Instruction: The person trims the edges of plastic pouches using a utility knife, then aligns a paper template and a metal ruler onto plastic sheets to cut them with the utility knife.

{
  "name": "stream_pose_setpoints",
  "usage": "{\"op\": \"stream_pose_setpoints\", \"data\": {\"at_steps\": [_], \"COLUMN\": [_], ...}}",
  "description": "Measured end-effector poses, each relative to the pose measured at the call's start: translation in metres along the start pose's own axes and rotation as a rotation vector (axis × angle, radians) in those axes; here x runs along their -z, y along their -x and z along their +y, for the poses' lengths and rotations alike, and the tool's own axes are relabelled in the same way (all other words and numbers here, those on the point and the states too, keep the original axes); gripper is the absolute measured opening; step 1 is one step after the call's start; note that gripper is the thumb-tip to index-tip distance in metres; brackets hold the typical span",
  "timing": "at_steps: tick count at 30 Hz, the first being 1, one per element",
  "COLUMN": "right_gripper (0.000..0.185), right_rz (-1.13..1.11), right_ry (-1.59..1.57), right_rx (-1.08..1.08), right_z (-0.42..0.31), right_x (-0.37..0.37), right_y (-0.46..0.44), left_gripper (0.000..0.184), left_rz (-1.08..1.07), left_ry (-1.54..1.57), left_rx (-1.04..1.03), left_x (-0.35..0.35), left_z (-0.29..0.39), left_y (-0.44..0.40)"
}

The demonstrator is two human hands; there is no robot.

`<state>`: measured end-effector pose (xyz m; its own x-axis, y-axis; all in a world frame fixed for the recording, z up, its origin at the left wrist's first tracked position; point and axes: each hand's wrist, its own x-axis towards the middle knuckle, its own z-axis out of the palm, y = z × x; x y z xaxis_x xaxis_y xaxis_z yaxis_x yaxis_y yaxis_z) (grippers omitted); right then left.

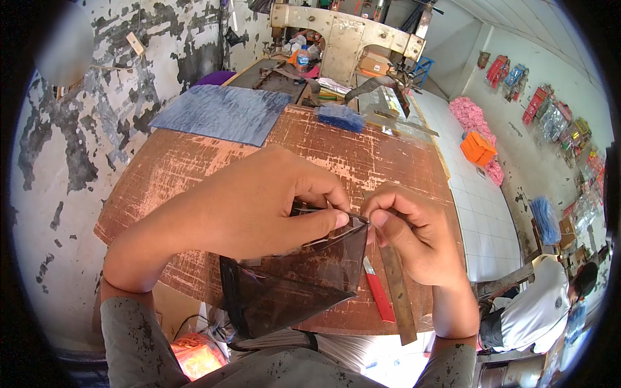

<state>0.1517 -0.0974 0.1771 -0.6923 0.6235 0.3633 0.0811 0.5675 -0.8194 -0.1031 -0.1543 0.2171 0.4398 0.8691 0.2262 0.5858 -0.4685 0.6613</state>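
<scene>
Fabric (304,284), one dark, see-through piece with a black-banded end, spreads beneath my two hands over the near edge of the worktop (158,187). My left hand (275,207) has its grip closed, thumb against finger, on the upper edge of it; my right hand (414,236) has its grip pinched together at the upper right corner, just beside. I count one red-handled cutter (380,297) and one metal ruler (398,291) side by side towards the right edge, the ruler's near end reaching past the near edge. One large blue sheet (220,113) lies by the far left edge, and one small blue stack (339,118) by the far edge. Brown and heavily scratched, the surface shows pale patches. Beyond it I see one big pale machine (343,39), one bottle (302,58) and one cardboard box (374,64). Paint peels from the left wall (71,123); at right are white floor tiles (482,239), one pink heap (469,113) with one orange bundle (479,150) against it, hanging packets (553,119), and one person in a white top (533,310).
</scene>
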Motion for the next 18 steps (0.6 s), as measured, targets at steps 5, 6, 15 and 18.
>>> {"op": "stream_pose_setpoints", "data": {"at_steps": [5, 6, 15, 18], "right_gripper": [0.039, 0.053, 0.132, 0.101], "right_rz": [-0.148, -0.183, -0.085, 0.024], "right_ry": [0.055, 0.077, -0.101, 0.068], "right_rx": [0.092, 0.170, 0.065, 0.079], "right_z": [0.020, 0.029, 0.066, 0.054], "right_x": [0.012, 0.010, -0.021, -0.004], "right_y": [-0.001, 0.001, 0.010, 0.005], "left_gripper": [0.016, 0.016, 0.013, 0.016], "left_rz": [0.026, 0.016, 0.593, 0.684], "left_ry": [-0.004, -0.007, -0.268, -0.301], "left_rx": [-0.006, -0.005, -0.281, -0.254], "left_x": [0.001, 0.005, 0.019, 0.019], "left_z": [0.001, 0.006, -0.011, -0.037], "left_y": [0.002, 0.004, 0.003, -0.005]}}
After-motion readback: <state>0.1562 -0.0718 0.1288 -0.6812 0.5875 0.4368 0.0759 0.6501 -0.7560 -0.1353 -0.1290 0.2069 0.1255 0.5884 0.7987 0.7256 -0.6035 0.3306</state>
